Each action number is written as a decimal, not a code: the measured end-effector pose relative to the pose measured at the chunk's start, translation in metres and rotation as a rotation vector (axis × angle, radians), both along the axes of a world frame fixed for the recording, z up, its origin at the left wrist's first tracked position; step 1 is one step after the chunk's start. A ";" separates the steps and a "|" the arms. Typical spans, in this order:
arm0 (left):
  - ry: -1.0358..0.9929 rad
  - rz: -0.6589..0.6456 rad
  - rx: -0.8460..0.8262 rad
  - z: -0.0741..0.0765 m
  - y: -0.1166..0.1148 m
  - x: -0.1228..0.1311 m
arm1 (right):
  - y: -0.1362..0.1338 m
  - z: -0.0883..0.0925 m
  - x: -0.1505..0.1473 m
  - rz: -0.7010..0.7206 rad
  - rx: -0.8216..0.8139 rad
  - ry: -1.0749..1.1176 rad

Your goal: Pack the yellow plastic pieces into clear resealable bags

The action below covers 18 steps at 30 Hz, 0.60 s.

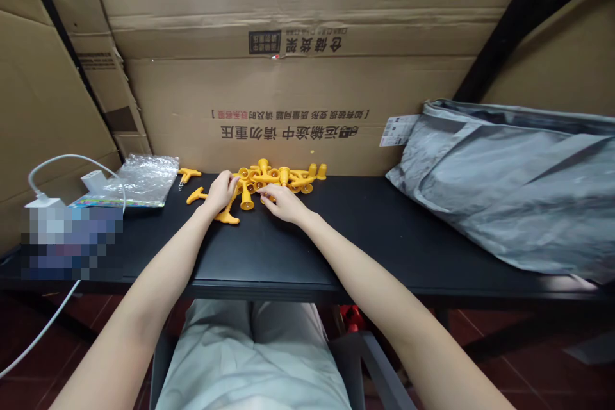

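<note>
Yellow plastic corkscrew parts lie in a heap on the black table (298,256), bell-shaped pieces mixed with T-shaped handles. My left hand (222,192) is at the heap's left side, its fingers curled around a yellow corkscrew (229,214) whose T-handle points down toward me. Between my hands rests a yellow bell-shaped piece (246,198). From the right, my right hand (284,204) reaches in with fingers stretched out and thumb apart, over the front of the heap; its palm hides some pieces. Farther left are a corkscrew (190,174) with a metal spiral and another yellow handle (196,195).
Two yellow cups (317,171) stand at the heap's right end. A clear plastic bag (147,179) and a white charger (45,204) with a cable sit left, beside a blurred-out object. A large grey bag (509,186) fills the right. Cardboard (298,90) walls the back.
</note>
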<state>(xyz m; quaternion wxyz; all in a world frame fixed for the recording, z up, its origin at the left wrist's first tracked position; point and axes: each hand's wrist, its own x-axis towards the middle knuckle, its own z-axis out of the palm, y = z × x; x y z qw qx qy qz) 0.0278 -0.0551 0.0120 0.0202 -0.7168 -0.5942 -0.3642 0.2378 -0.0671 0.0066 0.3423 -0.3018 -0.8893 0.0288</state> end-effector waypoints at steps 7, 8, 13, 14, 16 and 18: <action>-0.033 -0.214 0.241 0.012 -0.012 0.018 | -0.004 0.000 -0.010 0.032 -0.091 0.164; -0.022 -0.248 0.249 0.012 -0.013 0.021 | -0.004 -0.001 -0.012 0.041 -0.107 0.187; -0.008 -0.334 0.235 0.005 -0.014 0.030 | -0.001 -0.008 -0.018 0.065 -0.183 0.297; -0.017 -0.342 0.230 0.004 -0.014 0.031 | 0.000 -0.009 -0.018 0.059 -0.191 0.321; -0.033 -0.362 0.216 0.001 -0.013 0.032 | 0.001 -0.011 -0.017 0.030 -0.186 0.359; -0.038 -0.384 0.200 0.000 -0.014 0.033 | 0.002 -0.011 -0.016 -0.009 -0.161 0.365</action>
